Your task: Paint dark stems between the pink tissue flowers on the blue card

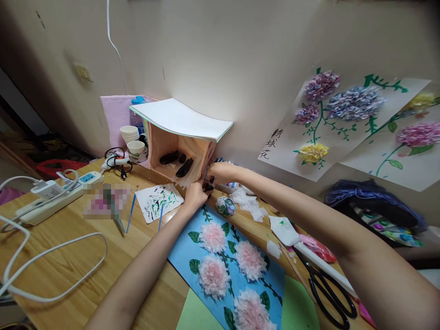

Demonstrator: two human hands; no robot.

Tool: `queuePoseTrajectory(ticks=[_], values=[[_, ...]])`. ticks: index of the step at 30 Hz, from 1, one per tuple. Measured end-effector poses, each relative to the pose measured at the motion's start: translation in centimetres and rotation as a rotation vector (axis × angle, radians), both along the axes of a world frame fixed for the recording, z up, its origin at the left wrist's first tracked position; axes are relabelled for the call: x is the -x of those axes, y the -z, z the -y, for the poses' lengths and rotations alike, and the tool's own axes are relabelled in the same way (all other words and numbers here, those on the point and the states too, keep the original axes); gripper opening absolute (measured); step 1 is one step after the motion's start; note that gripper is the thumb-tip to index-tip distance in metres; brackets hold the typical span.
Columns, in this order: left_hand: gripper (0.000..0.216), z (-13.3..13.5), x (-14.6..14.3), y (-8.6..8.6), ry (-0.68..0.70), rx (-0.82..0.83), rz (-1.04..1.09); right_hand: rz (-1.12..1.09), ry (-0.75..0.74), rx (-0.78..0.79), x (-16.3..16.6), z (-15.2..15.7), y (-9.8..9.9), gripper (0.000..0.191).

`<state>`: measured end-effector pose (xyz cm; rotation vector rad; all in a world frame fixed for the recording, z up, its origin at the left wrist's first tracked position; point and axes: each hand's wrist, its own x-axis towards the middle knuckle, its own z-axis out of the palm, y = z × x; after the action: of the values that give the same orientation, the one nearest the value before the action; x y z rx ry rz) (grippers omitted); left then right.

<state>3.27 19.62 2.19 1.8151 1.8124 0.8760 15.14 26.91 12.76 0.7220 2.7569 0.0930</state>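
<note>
My left hand (pixel 195 196) and my right hand (pixel 222 173) meet near the wall, beside the open box. A small dark object (pixel 208 184) shows between them, partly hidden by the fingers; its kind cannot be made out. Both hands are closed about it. Below them lies a blue picture sheet (pixel 185 243) with several pink ruffled paper flowers (pixel 211 276) and painted green leaves (pixel 194 266). Just right of my hands sits a crumpled multicoloured ball (pixel 225 206), with white tissue (pixel 252 207) beside it.
Black scissors (pixel 330 293) lie at the right. An orange box (pixel 161 142) bears white sheets (pixel 182 120). Left are paper cups (pixel 136 147), a power strip (pixel 68 195) with looping white cables, a paint-marked paper (pixel 158 201) and brushes (pixel 132 208). Flower pictures (pixel 309 128) lean against the wall.
</note>
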Motion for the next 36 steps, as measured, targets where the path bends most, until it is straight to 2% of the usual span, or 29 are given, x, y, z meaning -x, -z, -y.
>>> queuePoseTrajectory(ticks=[6, 10, 14, 16, 24, 29, 36], values=[[0.024, 0.1, 0.0, 0.0, -0.003, -0.006, -0.017, 0.007, 0.166, -0.064, 0.2, 0.5, 0.6, 0.037], [0.025, 0.0, 0.0, 0.1, -0.002, -0.009, -0.013, -0.026, 0.113, -0.017, -0.4, 0.7, 0.1, 0.037], [0.028, 0.0, -0.1, 0.1, -0.001, -0.01, -0.011, -0.053, 0.015, 0.052, -0.9, 0.7, -0.3, 0.025], [0.029, 0.0, -0.1, 0.1, 0.002, -0.016, -0.015, -0.059, 0.049, 0.034, -0.8, 0.7, -0.1, 0.02], [0.027, 0.1, -0.2, 0.0, 0.004, -0.02, -0.033, -0.019, 0.174, -0.063, 0.0, 1.0, 0.9, 0.027], [0.029, 0.0, -0.2, 0.1, -0.021, -0.013, -0.036, 0.01, 0.232, -0.11, -0.1, 1.0, 1.0, 0.04], [0.026, 0.0, -0.2, 0.0, 0.005, -0.009, 0.0, -0.004, 0.085, -0.003, -1.1, 0.9, -0.3, 0.029]])
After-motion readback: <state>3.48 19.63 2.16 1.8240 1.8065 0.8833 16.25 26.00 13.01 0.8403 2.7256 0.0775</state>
